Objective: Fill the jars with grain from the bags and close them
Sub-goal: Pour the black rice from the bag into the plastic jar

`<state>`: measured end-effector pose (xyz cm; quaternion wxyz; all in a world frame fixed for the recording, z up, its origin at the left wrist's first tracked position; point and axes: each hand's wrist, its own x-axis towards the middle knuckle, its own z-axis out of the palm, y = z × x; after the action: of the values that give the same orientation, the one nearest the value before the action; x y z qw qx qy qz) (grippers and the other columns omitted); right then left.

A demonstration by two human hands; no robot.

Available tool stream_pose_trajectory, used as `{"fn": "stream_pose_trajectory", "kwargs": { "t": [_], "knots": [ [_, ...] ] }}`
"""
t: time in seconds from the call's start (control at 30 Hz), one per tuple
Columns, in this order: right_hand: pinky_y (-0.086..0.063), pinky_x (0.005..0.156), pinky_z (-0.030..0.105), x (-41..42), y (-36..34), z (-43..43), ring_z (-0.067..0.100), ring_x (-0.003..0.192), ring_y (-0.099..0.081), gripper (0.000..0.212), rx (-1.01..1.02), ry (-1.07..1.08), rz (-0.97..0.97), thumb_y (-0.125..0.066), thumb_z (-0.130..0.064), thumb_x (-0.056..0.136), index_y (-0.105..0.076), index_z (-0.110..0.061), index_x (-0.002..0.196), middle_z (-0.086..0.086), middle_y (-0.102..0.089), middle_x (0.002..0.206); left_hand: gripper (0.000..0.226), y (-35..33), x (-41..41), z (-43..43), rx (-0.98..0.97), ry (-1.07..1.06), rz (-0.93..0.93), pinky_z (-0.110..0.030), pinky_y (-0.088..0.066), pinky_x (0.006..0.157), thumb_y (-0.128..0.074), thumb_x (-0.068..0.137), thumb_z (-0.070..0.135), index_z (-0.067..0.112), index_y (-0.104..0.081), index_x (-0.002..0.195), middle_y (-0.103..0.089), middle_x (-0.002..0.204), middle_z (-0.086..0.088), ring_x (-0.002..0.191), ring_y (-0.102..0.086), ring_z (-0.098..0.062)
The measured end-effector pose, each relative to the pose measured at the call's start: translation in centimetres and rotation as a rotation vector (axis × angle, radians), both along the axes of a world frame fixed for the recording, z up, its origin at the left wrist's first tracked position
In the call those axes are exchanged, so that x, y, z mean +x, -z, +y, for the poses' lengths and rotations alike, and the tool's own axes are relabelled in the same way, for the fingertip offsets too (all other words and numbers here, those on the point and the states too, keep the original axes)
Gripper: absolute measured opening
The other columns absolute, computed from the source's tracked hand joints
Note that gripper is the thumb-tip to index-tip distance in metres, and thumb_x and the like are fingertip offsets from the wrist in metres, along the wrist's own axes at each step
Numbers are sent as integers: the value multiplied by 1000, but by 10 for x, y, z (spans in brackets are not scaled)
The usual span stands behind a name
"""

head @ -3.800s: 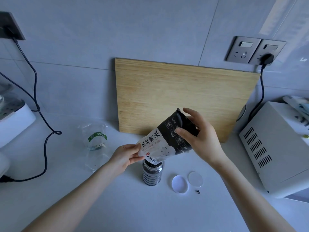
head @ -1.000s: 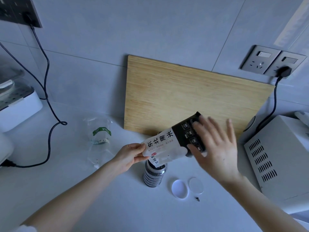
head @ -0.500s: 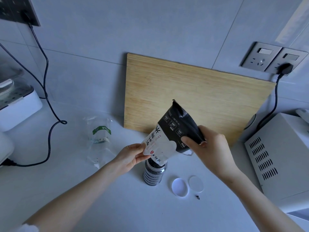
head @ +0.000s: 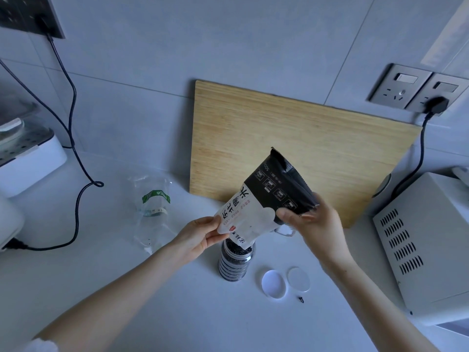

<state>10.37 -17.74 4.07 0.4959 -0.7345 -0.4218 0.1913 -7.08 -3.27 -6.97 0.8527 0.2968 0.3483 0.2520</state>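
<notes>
A bamboo cutting board [head: 291, 148] leans on the tiled wall behind my white desk [head: 177, 313]. I hold the black-and-white bag of black rice [head: 264, 201] upended, its mouth at the rim of the ribbed jar [head: 234, 262], which stands on the desk nearly full of dark grain. My right hand [head: 314, 224] clasps the bag's dark end; my left hand [head: 200, 237] pinches its lower white corner. Two round lids [head: 272, 284] lie just right of the jar.

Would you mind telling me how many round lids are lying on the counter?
2: a white lid right of the jar, and a clear lid beside it, farther right. None others show.
</notes>
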Motion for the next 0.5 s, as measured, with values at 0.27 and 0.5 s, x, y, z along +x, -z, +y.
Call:
{"fn": "stream_pose_trajectory", "kwargs": {
  "t": [0.27,0.5],
  "knots": [
    [-54,86,46,-20,59,10,17,95,-65,36,-60,100,223,-80,-29,64,-65,-30,96,-7,-70,97,15,3,5,-3,21,17,-7,-28,-59,60,-51,91,7,-5,-61,92,-74,88,-13,77,-72,-25],
    [-52,88,46,-24,65,19,14,97,-65,37,-64,93,289,-84,-31,60,-64,-44,89,-14,-72,93,18,7,2,2,17,15,-10,-29,-59,62,-52,90,7,-7,-61,98,-72,93,-16,80,-72,-26]
  ]
}}
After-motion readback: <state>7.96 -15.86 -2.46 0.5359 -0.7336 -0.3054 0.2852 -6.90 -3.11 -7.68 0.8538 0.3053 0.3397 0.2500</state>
